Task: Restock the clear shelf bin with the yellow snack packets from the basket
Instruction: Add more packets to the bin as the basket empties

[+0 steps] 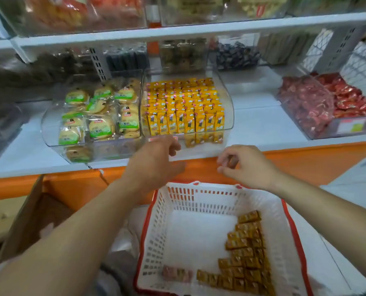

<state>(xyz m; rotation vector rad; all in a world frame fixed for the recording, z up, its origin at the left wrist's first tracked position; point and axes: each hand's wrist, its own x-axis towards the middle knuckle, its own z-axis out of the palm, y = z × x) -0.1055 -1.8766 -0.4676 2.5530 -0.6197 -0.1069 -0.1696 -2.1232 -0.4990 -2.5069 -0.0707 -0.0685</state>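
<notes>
The white shelf [263,116] carries the clear shelf bin [227,107], packed with upright yellow snack packets [184,110] whose print is too blurred to read. Below the fingers sits the white basket [199,201], with loose packets [246,253] along its right side. The left hand [156,154] reaches the bin's front lip, fingers loosely bent and holding nothing. The right hand [244,165] hovers beside it, fingertips bunched, perhaps pinching something small; I cannot tell.

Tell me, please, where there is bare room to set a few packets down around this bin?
The white shelf is bare between the yellow-packet bin and the red sweets bin. The basket has a free floor on its left half; yellow packets crowd its right side. The yellow-packet bin itself is packed.
</notes>
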